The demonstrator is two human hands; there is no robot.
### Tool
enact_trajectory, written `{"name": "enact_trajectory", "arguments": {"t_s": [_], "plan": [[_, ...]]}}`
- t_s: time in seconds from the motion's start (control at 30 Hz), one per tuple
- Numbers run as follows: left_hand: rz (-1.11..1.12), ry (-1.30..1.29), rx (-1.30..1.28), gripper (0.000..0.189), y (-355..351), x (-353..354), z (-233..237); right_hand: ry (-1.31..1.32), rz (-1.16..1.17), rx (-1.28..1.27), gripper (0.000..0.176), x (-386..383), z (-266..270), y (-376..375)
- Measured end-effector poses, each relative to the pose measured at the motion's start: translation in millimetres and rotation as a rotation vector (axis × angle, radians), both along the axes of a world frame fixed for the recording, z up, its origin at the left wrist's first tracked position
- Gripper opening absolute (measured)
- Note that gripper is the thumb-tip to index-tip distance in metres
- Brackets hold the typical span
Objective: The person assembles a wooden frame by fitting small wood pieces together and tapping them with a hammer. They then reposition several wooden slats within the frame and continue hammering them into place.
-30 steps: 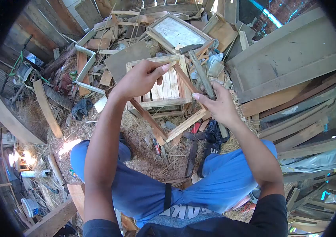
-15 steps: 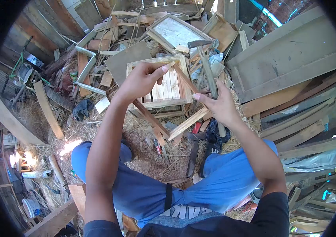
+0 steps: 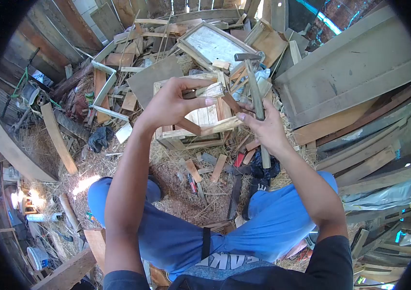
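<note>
My left hand (image 3: 172, 105) is closed around one corner of a small wooden frame (image 3: 222, 126) made of narrow strips, held up in the air. The frame is tilted, and the end of one strip points toward me. In my right hand (image 3: 267, 126) is a hammer (image 3: 253, 89), its handle upright and its dark metal head at the top. My right thumb and fingers also touch the frame's right corner. Behind and below the frame stands a pale wooden box-like piece (image 3: 166, 141) with slats, partly hidden by my left hand and the frame.
Wood scraps and a pale panel (image 3: 215, 42) are piled at the back. A large grey board (image 3: 350, 72) leans at the right above stacked planks (image 3: 374, 159). Offcuts (image 3: 218, 168) and a red-handled tool (image 3: 192, 183) lie on the straw-strewn floor between my legs.
The wooden frame has turned and tipped upward, its near side rising from above the floor to in front of the box-like piece. My right hand keeps the hammer.
</note>
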State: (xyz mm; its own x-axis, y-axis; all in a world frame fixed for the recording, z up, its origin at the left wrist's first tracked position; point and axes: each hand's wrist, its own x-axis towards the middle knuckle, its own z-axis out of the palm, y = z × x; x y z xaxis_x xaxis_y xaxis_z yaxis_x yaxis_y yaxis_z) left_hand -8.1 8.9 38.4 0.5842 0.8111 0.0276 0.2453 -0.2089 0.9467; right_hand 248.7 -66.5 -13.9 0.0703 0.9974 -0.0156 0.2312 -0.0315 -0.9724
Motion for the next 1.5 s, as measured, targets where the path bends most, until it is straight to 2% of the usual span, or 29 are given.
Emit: {"name": "enact_trajectory", "arguments": {"t_s": [0.03, 0.1, 0.23, 0.33, 0.4, 0.93, 1.13, 1.2, 1.3, 1.5], "plan": [[-0.001, -0.001, 0.000, 0.051, -3, 1, 3, 0.076, 0.013, -0.067, 0.034, -3, 8, -2], [0.027, -0.142, -0.307, 0.050, -8, 3, 10, 0.085, 0.017, -0.046, 0.031, -4, 12, -1], [0.009, -0.118, -0.310, 0.052, -4, 1, 1, 0.201, 0.009, -0.066, 0.028, -5, 24, -1], [-0.031, -0.077, -0.175, 0.051, 0, 1, -6, 0.312, -0.008, 0.041, 0.029, -11, 26, -1], [-0.029, 0.043, -0.053, 0.048, 0, 3, -4, 0.300, -0.008, 0.065, 0.028, -12, 27, -1], [0.005, -0.010, -0.055, 0.045, -3, 14, -14, 0.271, 0.069, 0.072, 0.023, -11, 35, -6], [0.033, -0.009, -0.040, 0.061, -12, 17, -13, 0.253, 0.107, 0.127, 0.019, -10, 26, -4], [0.001, -0.013, 0.124, 0.063, -15, 18, -18, 0.282, 0.126, 0.098, 0.018, -10, 25, -6], [-0.040, 0.141, 0.114, 0.060, -16, 16, -15, 0.315, 0.160, 0.090, 0.015, -11, 20, -5], [0.039, 0.169, 0.403, 0.054, -14, 12, -37, 0.271, 0.122, 0.013, 0.015, -10, 17, -4]]}}
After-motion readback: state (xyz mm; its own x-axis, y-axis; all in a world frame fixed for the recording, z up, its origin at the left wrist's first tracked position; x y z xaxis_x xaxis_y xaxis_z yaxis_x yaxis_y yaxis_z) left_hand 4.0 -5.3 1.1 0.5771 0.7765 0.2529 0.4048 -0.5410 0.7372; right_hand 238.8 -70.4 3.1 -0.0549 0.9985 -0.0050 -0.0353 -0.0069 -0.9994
